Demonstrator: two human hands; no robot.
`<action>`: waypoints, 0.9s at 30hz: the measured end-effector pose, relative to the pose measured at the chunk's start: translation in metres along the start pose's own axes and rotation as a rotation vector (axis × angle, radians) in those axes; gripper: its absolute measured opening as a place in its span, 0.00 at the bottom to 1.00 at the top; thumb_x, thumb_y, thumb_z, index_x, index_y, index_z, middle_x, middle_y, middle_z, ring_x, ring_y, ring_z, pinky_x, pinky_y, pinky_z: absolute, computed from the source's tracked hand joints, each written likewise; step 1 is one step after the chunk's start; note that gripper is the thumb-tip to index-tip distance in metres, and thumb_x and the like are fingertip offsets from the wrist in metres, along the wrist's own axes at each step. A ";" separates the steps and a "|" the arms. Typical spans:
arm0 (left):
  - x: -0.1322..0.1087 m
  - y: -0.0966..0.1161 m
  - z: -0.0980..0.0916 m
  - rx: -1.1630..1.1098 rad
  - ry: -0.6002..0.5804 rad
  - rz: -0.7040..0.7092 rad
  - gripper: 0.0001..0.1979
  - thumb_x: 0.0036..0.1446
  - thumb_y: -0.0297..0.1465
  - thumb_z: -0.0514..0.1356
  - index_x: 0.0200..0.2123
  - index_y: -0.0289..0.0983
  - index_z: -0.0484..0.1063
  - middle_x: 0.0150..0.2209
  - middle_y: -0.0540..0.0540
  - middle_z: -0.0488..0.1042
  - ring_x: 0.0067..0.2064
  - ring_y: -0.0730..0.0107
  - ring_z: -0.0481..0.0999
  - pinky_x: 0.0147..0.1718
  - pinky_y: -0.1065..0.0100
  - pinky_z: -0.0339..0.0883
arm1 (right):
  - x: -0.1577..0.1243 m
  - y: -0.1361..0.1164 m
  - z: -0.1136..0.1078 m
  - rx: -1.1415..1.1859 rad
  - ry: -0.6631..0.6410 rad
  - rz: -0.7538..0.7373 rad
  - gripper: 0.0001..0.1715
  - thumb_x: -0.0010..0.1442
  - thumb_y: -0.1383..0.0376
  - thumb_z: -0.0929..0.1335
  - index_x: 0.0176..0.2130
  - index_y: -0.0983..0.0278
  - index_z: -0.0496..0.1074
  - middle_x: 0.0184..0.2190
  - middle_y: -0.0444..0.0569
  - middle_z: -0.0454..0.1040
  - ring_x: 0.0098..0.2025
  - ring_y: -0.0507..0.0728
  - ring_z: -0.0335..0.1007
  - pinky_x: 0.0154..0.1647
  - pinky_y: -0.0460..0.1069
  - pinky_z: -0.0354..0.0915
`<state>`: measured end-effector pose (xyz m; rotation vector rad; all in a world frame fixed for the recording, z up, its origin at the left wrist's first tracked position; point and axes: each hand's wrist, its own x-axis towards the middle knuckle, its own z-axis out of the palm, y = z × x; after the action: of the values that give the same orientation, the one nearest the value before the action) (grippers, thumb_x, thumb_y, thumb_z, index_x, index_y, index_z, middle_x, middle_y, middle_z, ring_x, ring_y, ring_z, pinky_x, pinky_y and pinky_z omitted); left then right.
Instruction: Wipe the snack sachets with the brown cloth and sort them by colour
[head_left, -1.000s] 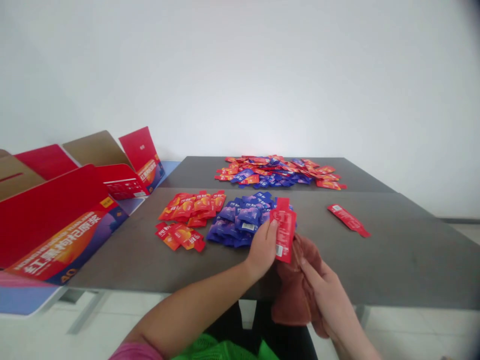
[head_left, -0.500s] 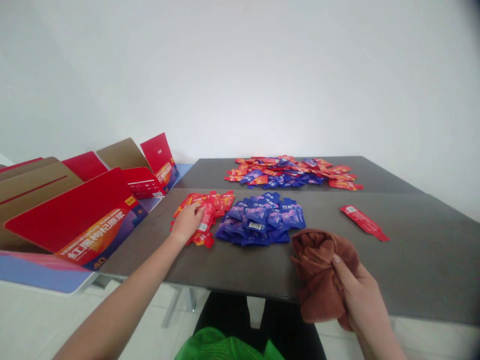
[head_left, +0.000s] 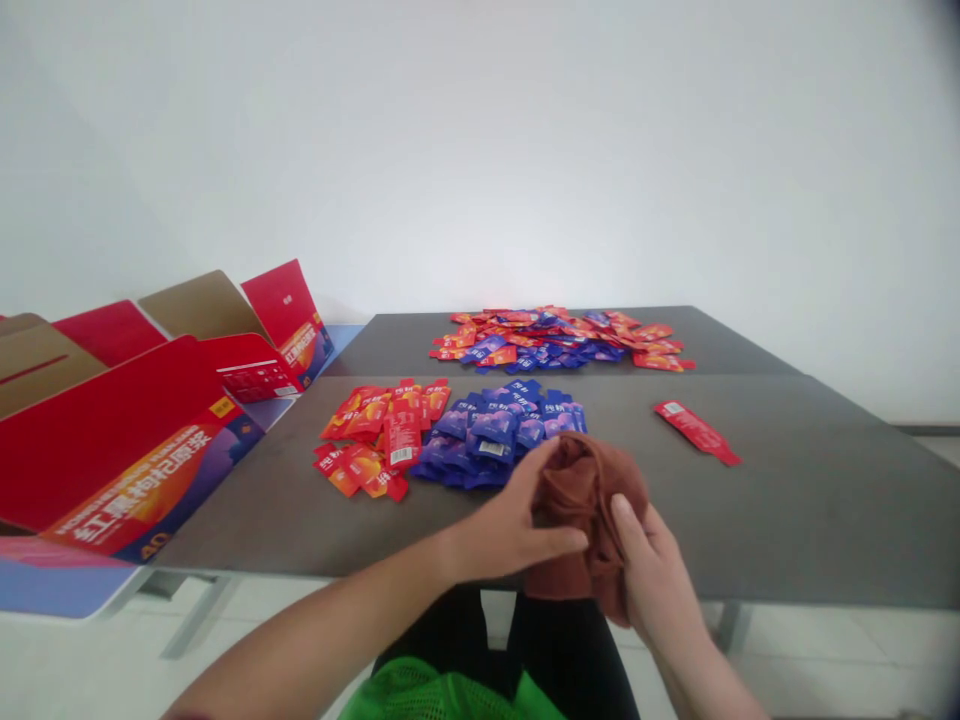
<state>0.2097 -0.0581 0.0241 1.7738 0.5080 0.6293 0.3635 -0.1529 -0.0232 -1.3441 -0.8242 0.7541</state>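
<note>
Both hands are meeting over the brown cloth [head_left: 574, 502], just above the near edge of the grey worktop [head_left: 795, 510]! The right hand [head_left: 660, 565] is pinching it, thumb pressing on top, fingers closing firmly round the bunched folds. The left hand [head_left: 517, 520] is cupping the opposite side, thumb reaching across the front, fingers curving wide; whether they are really gripping, I cannot tell.

Just beyond the left fingers, the blue sachets [head_left: 495, 430] are crowding together, white characters running across them, a barcode showing on one. Further left of those fingers, the orange-red sachets [head_left: 365, 414] are lying in a loose heap, and a red sachet [head_left: 403, 430] on top is flashing its barcode, fine print blurring. Out beyond the right fingers, a lone red sachet [head_left: 696, 432] is lying aslant, a white label patch marking its far end, lettering too small to read. Well past both sets of fingers, a mixed pile [head_left: 562, 338] is sprawling in red, orange and blue.

And far left of the left fingers, an open red carton [head_left: 135, 440] is showing big white Chinese characters, with "40" standing out at its lower corner!
</note>
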 end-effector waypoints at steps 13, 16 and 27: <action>0.027 -0.054 0.034 -0.358 0.075 -0.163 0.25 0.50 0.26 0.65 0.53 0.37 0.69 0.54 0.40 0.73 0.57 0.56 0.71 0.60 0.53 0.59 | 0.159 0.001 -0.123 -1.533 0.064 -0.099 0.24 0.63 0.62 0.62 0.56 0.67 0.67 0.57 0.60 0.68 0.58 0.63 0.64 0.57 0.53 0.59; 0.027 -0.053 0.035 -0.386 0.064 -0.162 0.25 0.50 0.25 0.65 0.53 0.37 0.69 0.54 0.41 0.73 0.57 0.57 0.71 0.60 0.54 0.58 | 0.175 0.007 -0.130 -1.595 0.025 0.006 0.24 0.61 0.65 0.63 0.55 0.70 0.67 0.48 0.63 0.74 0.50 0.64 0.71 0.48 0.54 0.64; 0.012 -0.044 0.030 0.158 0.131 0.150 0.28 0.52 0.25 0.62 0.57 0.41 0.64 0.59 0.41 0.64 0.60 0.59 0.65 0.61 0.57 0.56 | 0.135 -0.028 -0.084 -1.505 0.077 -0.022 0.23 0.67 0.58 0.55 0.48 0.62 0.73 0.41 0.57 0.79 0.42 0.61 0.76 0.38 0.50 0.65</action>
<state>0.2374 -0.0600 -0.0226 1.9410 0.5289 0.8336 0.5052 -0.0836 0.0114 -2.6199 -1.4152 -0.0981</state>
